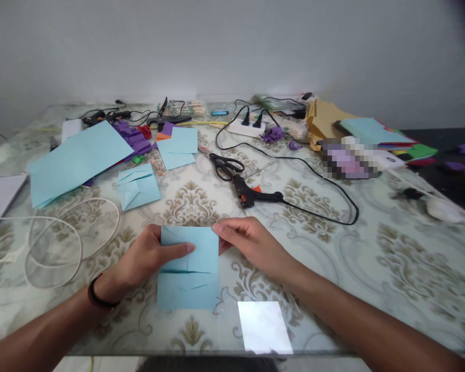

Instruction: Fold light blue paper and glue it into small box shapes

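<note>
A light blue creased sheet of paper (189, 281) lies in front of me on the patterned glass-topped table (333, 268), its upper half folded down. My left hand (147, 258) presses on that fold, thumb flat across the paper's middle. At the flap's upper right corner, my right hand (244, 240) pinches the edge between thumb and fingers. A black band circles my left wrist.
Black scissors (225, 166) and a black glue gun (253, 194) with its cable lie just beyond. More blue sheets (75, 160), folded blue pieces (137, 187), purple paper, a white cable loop (62, 243), a power strip (248, 128) and coloured sheets (375, 135) surround them.
</note>
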Available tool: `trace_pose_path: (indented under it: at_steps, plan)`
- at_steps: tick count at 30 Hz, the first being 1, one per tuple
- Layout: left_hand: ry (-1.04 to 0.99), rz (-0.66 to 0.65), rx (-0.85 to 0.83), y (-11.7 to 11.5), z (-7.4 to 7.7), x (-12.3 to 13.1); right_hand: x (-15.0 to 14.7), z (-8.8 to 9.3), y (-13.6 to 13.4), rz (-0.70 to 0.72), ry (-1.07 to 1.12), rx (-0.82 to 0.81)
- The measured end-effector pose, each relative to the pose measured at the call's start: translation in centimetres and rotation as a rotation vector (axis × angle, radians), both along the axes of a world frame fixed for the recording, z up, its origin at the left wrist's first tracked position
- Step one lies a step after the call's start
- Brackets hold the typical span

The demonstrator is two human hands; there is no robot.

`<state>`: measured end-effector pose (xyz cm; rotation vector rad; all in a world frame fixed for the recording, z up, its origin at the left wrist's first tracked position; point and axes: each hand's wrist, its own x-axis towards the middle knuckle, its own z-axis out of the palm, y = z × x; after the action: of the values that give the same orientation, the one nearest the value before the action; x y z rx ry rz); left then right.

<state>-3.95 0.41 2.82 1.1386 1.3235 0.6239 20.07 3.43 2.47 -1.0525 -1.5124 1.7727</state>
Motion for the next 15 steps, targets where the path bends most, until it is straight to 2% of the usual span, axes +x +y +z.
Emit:
trace_pose_path:
  at_steps: [3, 7, 11, 15]
  plan:
    - [-0.044, 0.016, -0.034, 0.1, 0.0, 0.0, -0.2, -0.5, -0.1, 0.04, -0.016, -0.052]
    - [-0.13, 0.071, -0.079, 0.1, -0.3, 0.3, -0.3, -1.0, -0.3, 0.031, -0.188, 0.052]
    - [-0.076, 0.06, -0.067, -0.1, -0.8, 0.5, -0.4, -1.1, -0.5, -0.017, -0.157, 0.069]
    - [0.008, 0.088, -0.011, -0.2, -1.0, 0.3, -0.7, -1.4, -0.9, 0.053, -0.123, -0.023]
